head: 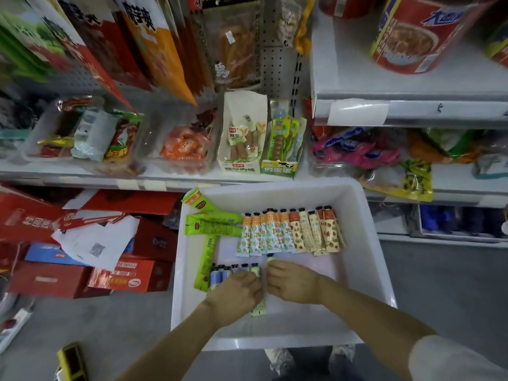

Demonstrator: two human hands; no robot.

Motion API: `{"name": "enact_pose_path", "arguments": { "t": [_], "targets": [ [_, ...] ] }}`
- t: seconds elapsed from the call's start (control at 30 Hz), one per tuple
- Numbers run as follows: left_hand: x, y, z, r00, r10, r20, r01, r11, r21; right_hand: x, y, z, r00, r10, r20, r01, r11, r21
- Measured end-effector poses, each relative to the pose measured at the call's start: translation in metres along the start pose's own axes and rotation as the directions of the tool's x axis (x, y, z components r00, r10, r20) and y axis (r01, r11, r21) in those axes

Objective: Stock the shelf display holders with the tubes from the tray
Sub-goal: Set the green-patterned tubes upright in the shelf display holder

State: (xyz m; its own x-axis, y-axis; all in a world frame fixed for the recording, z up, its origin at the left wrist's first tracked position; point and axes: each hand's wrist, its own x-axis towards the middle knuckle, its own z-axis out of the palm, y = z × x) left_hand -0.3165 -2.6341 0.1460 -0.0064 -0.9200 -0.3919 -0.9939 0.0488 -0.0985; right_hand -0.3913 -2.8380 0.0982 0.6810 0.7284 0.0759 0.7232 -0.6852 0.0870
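A white shelf [90, 176] runs across the far side, carrying clear bins of snack packets [82, 136] at left and two open display boxes [259, 144] near the middle. Below it, the grey floor [115, 323] bears the white tray [368, 221] and, to the left, red cartons [49, 279].

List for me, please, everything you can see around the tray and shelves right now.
white tray: one, on the floor below the shelf.
patterned tubes: a row of about eleven, orange-capped and cream, black caps, far side of tray.
green tubes: about four, bright green, tray's left side.
pastel tubes: several, blue and pale green, near side under the hands.
shelf display holders: two cartons, white and green, holding sausage sticks, on the shelf.
clear bins: two, snack packets, shelf left.
red boxes: a pile, lower left.
red tubs: upper right shelf.
left hand: on the pastel tubes; grip unclear.
right hand: beside it, grip unclear.
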Motion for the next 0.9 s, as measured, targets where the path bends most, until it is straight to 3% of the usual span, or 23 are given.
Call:
{"name": "enact_pose_path", "arguments": {
  "t": [0.1, 0.2, 0.4, 0.63, 0.77, 0.9],
  "targets": [
    [0.017, 0.005, 0.005, 0.991, 0.127, 0.049, -0.130, 0.989, 0.069, -0.018, 0.006, -0.006, 0.996, 0.080, 0.045, -0.082, 0.996, 0.037],
    [0.035, 0.010, 0.001, 0.972, 0.178, 0.155, -0.192, 0.978, 0.078, -0.044, 0.012, -0.022, 0.962, 0.243, 0.121, -0.255, 0.963, 0.091],
    [0.056, 0.014, -0.004, 0.966, 0.130, 0.225, -0.174, 0.967, 0.187, -0.075, 0.011, -0.058, 0.729, 0.672, 0.131, -0.673, 0.667, 0.319],
    [0.055, 0.004, 0.007, 0.959, 0.270, 0.091, -0.281, 0.950, 0.138, -0.080, -0.005, -0.085, 0.549, 0.826, 0.125, -0.787, 0.460, 0.412],
    [0.063, 0.000, 0.010, 0.974, 0.224, -0.034, -0.215, 0.962, 0.168, -0.084, -0.013, -0.089, 0.522, 0.843, 0.129, -0.798, 0.429, 0.423],
    [0.076, -0.003, -0.006, 0.986, 0.153, -0.068, -0.140, 0.976, 0.169, -0.086, -0.013, -0.094, 0.443, 0.873, 0.203, -0.827, 0.311, 0.468]
  ]
}}
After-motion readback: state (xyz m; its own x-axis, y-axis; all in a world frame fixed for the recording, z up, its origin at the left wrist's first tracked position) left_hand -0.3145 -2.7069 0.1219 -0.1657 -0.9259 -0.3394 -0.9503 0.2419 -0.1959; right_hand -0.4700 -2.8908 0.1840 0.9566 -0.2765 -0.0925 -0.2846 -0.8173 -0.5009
